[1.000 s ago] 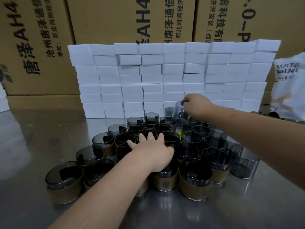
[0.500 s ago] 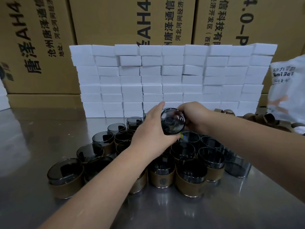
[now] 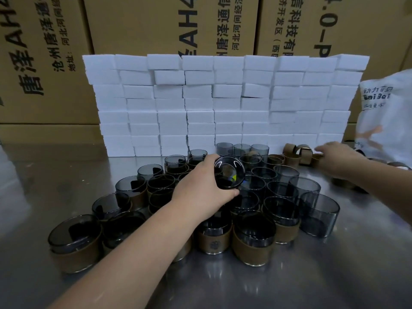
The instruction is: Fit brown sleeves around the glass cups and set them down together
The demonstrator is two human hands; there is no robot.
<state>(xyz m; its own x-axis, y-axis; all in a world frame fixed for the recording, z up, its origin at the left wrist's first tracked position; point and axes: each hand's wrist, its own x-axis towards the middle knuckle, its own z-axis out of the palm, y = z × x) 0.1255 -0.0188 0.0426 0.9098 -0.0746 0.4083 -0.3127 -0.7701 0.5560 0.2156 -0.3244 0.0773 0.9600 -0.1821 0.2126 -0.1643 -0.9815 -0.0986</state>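
Cups [image 3: 254, 228] of smoky glass stand mouth up in a tight cluster on the steel table [image 3: 289, 282]. The near and left ones are each wrapped in a brown sleeve [image 3: 249, 249], and one sleeve carries a small round emblem. Those at the right edge of the cluster are unsleeved.

The left hand [image 3: 200, 188] holds one bare cup [image 3: 229, 172] above the cluster. The cup is tipped on its side with a round end toward the camera, and the grip is curled round its wall. The right hand [image 3: 336, 157] reaches over a heap of loose sleeves [image 3: 298, 153] at the far right of the table; whether its grip pinches one cannot be told.

Behind them is a wall of white foam blocks [image 3: 223, 103], then cardboard boxes [image 3: 138, 25] printed "AH4", "唐泽通信" and "河北河间". A white bag [image 3: 383, 117] at the right reads "aiBei".
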